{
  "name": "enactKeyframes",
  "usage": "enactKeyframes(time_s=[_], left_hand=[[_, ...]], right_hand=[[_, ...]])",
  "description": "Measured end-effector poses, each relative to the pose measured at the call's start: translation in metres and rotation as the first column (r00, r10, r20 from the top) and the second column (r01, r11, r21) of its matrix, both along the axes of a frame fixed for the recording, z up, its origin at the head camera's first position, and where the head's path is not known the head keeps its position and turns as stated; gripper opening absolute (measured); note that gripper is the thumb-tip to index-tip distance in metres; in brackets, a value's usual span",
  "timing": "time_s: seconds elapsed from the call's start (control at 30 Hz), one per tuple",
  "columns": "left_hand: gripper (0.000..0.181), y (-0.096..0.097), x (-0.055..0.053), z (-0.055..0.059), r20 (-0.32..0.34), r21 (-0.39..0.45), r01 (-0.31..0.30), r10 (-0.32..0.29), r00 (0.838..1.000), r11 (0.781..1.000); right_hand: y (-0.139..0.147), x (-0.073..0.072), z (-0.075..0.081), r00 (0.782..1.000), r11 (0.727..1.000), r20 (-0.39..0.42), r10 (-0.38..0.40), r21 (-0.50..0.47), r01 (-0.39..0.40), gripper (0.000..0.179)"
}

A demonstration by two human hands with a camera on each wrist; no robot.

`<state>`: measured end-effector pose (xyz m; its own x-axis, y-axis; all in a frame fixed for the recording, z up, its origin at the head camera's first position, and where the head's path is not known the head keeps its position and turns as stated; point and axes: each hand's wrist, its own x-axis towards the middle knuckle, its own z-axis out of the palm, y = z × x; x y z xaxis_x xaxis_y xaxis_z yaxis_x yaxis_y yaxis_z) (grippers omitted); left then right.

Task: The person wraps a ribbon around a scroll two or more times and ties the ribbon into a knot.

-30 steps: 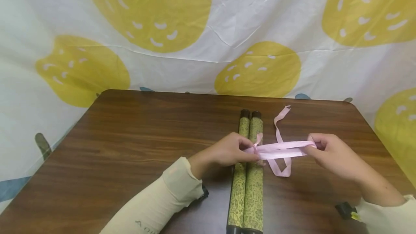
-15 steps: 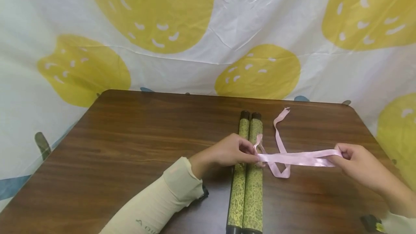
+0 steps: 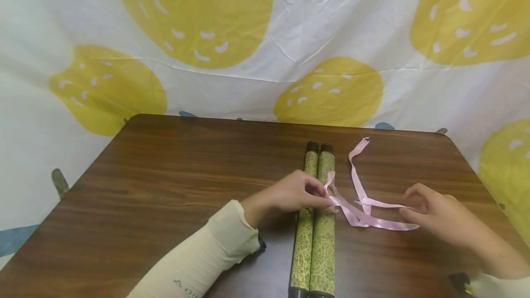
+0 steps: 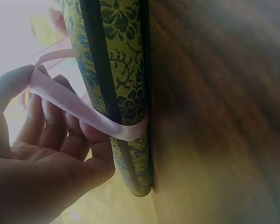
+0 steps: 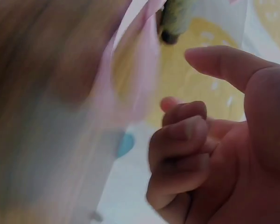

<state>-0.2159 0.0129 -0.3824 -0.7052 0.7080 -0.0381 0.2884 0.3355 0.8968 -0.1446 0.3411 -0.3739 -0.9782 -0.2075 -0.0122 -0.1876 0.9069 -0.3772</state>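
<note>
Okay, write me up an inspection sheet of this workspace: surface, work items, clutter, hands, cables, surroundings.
Surface: brown wood-grain table with rounded far corners.
Job's things: two patterned rolls with dark ends, lying side by side; pink ribbon, looped round a roll in the left wrist view, with loose lengths to the right of the rolls.
Clutter: nothing seen.
Left hand: pinches the ribbon over the rolls.
Right hand: near the ribbon's loose lengths, thumb and index finger apart, gripping nothing.
Cables: nothing seen.
Surroundings: white cloth with large yellow prints behind the table.
</note>
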Motion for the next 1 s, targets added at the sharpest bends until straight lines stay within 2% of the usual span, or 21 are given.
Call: enactKeyframes(time_s=[0.13,0.2,0.33,0.4,0.5,0.63,0.77,1.0], left_hand=[[0.011,0.000,-0.001,0.000,0.025,0.017,-0.010,0.009,1.000,1.000],[0.012,0.000,-0.001,0.001,0.048,0.036,-0.013,0.011,0.999,0.999],[0.015,0.000,0.000,0.001,0.089,0.071,-0.013,0.007,0.996,0.997],[0.016,0.000,0.000,0.001,0.100,0.085,-0.010,0.002,0.995,0.996],[0.017,0.001,0.000,0.001,0.121,0.109,-0.006,-0.007,0.993,0.994],[0.015,0.000,-0.001,0.002,0.144,0.140,-0.001,-0.019,0.989,0.990],[0.012,0.000,-0.002,0.002,0.184,0.158,-0.019,-0.010,0.983,0.987],[0.018,-0.001,-0.005,0.001,0.226,0.134,-0.123,0.091,0.970,0.983]], right_hand=[[-0.032,-0.002,0.009,0.995,0.989,-0.044,0.087,-0.113,-0.092,0.023],[-0.049,-0.003,0.012,0.985,0.966,-0.045,0.166,-0.193,-0.171,0.019],[-0.079,-0.006,0.017,0.955,0.901,-0.022,0.296,-0.324,-0.287,0.022],[-0.092,-0.009,0.018,0.943,0.879,-0.026,0.332,-0.353,-0.320,0.024],[-0.105,-0.015,0.014,0.932,0.863,-0.059,0.357,-0.361,-0.353,0.019],[-0.118,-0.019,0.009,0.937,0.867,-0.100,0.333,-0.359,-0.346,0.008],[-0.121,-0.018,0.008,0.951,0.883,-0.117,0.285,-0.354,-0.308,0.006],[-0.124,-0.020,0.007,0.950,0.896,-0.171,0.263,-0.321,-0.306,0.011]])
